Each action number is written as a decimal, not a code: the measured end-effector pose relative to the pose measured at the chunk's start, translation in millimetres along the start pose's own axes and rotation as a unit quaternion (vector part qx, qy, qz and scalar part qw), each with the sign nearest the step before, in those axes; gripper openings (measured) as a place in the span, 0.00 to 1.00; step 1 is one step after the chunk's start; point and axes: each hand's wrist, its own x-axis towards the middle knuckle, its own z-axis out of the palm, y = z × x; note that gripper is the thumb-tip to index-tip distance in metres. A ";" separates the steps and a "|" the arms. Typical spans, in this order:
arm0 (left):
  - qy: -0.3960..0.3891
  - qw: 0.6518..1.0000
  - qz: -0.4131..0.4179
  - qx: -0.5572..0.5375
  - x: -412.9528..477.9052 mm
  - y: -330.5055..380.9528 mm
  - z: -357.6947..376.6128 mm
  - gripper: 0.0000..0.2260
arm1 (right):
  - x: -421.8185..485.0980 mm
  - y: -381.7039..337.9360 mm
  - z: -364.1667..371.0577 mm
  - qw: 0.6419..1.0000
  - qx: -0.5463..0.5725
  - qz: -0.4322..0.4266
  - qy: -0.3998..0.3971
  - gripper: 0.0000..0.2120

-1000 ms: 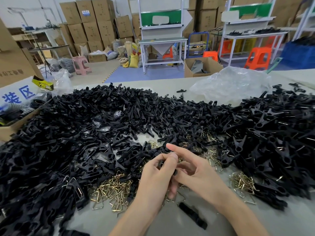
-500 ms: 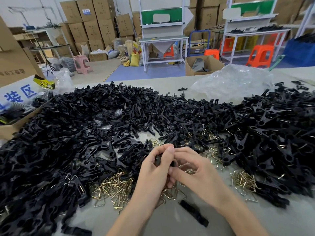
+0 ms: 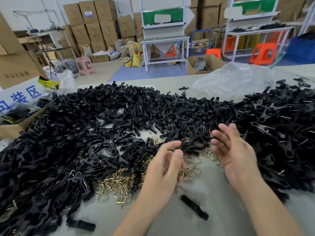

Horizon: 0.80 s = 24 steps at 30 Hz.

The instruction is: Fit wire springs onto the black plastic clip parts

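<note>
My left hand [image 3: 163, 169] and right hand [image 3: 235, 150] hover apart, fingers [image 3: 228, 133] wide and empty, above the wire springs [image 3: 117, 183] near the bench [image 3: 221, 212] front edge, black clip parts [image 3: 85, 125] heaped around.

a heap of black clip parts [image 3: 102, 125] fills the middle of the frame, on a pale grey table [image 3: 219, 201]. brass-gold wire springs [image 3: 117, 183] glint in a loose patch at lower centre. a clear, whitish plastic bag [image 3: 235, 80] sits at upper right. at the left edge, a white sign [image 3: 20, 97] carries blue characters, beside a yellow-and-black label [image 3: 48, 84]. further back are brown cardboard boxes [image 3: 95, 23] at upper left, a pink stool [image 3: 84, 64], bright orange stools [image 3: 263, 54] at upper right, a green panel [image 3: 162, 17] on a white-framed bench [image 3: 165, 39] at top centre, and a blue floor [image 3: 153, 74]. at the far right is a blurred shape, probably a blue bin [image 3: 301, 48].
</note>
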 end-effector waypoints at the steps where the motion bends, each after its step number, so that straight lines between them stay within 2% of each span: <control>1: 0.027 0.999 0.011 0.020 1.0 1.3 -3.7 0.11 | -1.5 4.3 1.2 0.999 -0.033 0.003 -0.023 0.22; 4: 0.125 0.986 0.029 0.107 12.7 4.0 -33.3 0.09 | -8.2 14.1 4.7 0.989 -0.115 -0.014 -0.089 0.13; 7: 0.194 0.949 -0.002 0.249 40.4 -1.6 -89.2 0.08 | -6.8 20.0 6.6 0.985 -0.147 -0.014 -0.087 0.10; 9: 0.175 0.911 -0.068 0.368 63.7 -9.5 -127.7 0.12 | -6.0 21.9 7.2 0.983 -0.165 -0.017 -0.084 0.11; 12: 0.082 0.828 -0.195 0.519 94.4 -25.5 -164.9 0.23 | -8.3 24.2 6.8 0.977 -0.187 -0.026 -0.096 0.10; 13: 0.065 0.803 -0.224 0.549 102.9 -29.5 -172.5 0.25 | -8.6 24.8 6.3 0.975 -0.195 -0.027 -0.101 0.10; 15: 0.077 0.776 -0.262 0.569 118.6 -33.9 -186.0 0.26 | -8.7 25.7 6.5 0.972 -0.209 -0.031 -0.106 0.11; 17: 0.101 0.764 -0.312 0.555 131.8 -36.2 -197.7 0.27 | -8.0 26.6 7.0 0.969 -0.219 -0.036 -0.107 0.11; 20: 0.077 0.754 -0.372 0.536 148.7 -39.2 -200.4 0.35 | -6.5 28.3 7.4 0.969 -0.223 -0.035 -0.103 0.12; 24: 0.085 0.792 -0.361 0.484 167.1 -41.9 -172.0 0.42 | -3.2 30.5 8.2 0.971 -0.217 -0.031 -0.098 0.12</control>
